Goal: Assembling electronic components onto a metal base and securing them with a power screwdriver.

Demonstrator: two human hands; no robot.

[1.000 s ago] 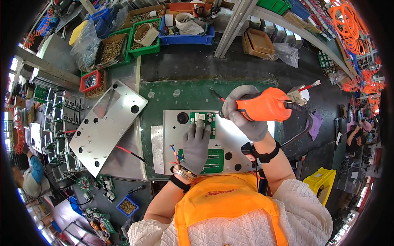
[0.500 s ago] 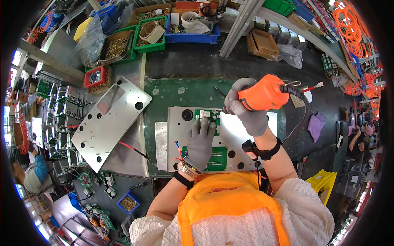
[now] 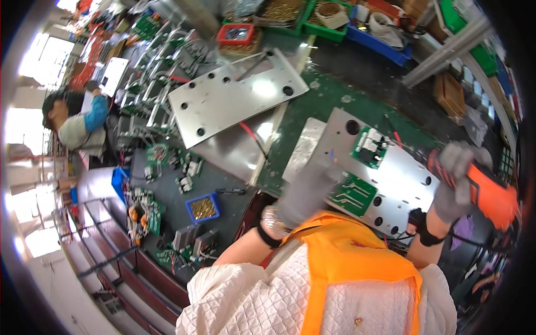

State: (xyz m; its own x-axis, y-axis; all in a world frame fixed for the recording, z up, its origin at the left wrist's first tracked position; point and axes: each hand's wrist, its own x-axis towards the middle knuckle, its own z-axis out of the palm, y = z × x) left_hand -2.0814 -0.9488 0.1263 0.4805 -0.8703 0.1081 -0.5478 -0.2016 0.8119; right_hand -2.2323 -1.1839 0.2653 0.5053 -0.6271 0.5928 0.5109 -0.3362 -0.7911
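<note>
My gloved right hand (image 3: 459, 178) grips an orange electric screwdriver (image 3: 494, 195) at the right, held off the metal plate near its right end. The silver metal plate (image 3: 399, 174) lies in front of me, with round black holes or pads in it. On it sit a green circuit board with white parts (image 3: 369, 148) and a second green board (image 3: 354, 194) nearer to me. My left hand (image 3: 307, 192), also gloved, is over the plate's near left end, beside the second board. Motion smears its fingers.
Another silver plate (image 3: 237, 95) lies to the left. A blue tray of small brass-coloured screws (image 3: 202, 207) stands near a black pen (image 3: 230, 191). Circuit boards and heat sinks crowd the left bench. Parts bins (image 3: 329, 30) line the back. A co-worker (image 3: 84, 125) is at far left.
The view has swung toward the left. My left hand has come off the upper circuit board toward me. My right hand has carried the electric screwdriver away from that board to the right.
</note>
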